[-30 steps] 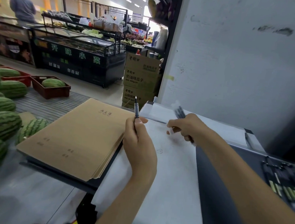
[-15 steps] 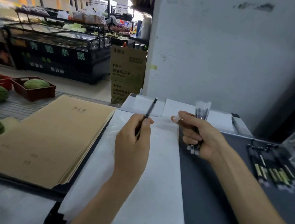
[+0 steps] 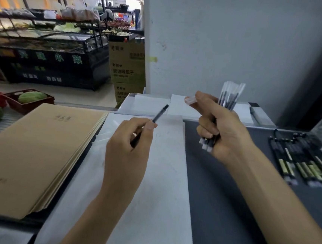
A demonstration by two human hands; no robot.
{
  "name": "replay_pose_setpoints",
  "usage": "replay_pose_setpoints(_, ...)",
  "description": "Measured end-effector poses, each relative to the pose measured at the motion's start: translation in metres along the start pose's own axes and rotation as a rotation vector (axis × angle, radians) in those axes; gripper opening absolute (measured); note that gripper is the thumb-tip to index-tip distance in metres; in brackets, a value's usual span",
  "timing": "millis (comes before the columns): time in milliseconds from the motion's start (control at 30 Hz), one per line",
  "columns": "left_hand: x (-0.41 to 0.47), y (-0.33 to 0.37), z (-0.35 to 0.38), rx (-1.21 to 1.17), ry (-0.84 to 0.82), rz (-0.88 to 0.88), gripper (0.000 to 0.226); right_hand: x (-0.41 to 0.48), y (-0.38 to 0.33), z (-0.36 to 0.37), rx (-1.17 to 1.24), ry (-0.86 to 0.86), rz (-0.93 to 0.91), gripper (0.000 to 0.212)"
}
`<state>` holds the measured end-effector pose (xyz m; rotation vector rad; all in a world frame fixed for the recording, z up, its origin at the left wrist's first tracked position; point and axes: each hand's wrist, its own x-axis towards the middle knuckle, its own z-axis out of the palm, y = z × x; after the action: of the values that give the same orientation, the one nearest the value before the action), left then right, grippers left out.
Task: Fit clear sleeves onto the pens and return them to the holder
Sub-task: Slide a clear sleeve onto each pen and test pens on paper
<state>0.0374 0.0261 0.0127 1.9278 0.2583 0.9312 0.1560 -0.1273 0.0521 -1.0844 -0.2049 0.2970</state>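
A shop counter is seen, with a dark mat (image 3: 226, 205) and a white sheet (image 3: 161, 180) laid on it and brown folders (image 3: 33, 149) stacked to the left. Over the sheet, a bare pen (image 3: 160, 113) is gripped in the curled left hand (image 3: 128, 150), tip angled up and right. A bundle of sleeved pens (image 3: 229, 94) is clasped upright in the right hand (image 3: 223, 131), and a clear sleeve (image 3: 190, 100) is pinched between its thumb and forefinger. Loose pens (image 3: 299, 159) are laid on the mat, far right.
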Motion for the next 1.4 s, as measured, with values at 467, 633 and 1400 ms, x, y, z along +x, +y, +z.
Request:
replay_pose_setpoints(467,-0.002,0.002,0.000,0.021,0.076,0.035,0.009,-0.014,0.002,0.013,-0.051,-0.062,-0.017,0.020)
replay_pose_setpoints(633,-0.001,0.001,0.000,0.022,0.076,0.044,0.008,-0.016,0.003,0.014,-0.110,-0.052,-0.034,0.019)
replay_pose_setpoints(1400,-0.003,0.001,0.004,-0.164,-0.088,-0.029,0.008,-0.034,0.024,0.040,-0.373,-0.014,-0.139,0.019)
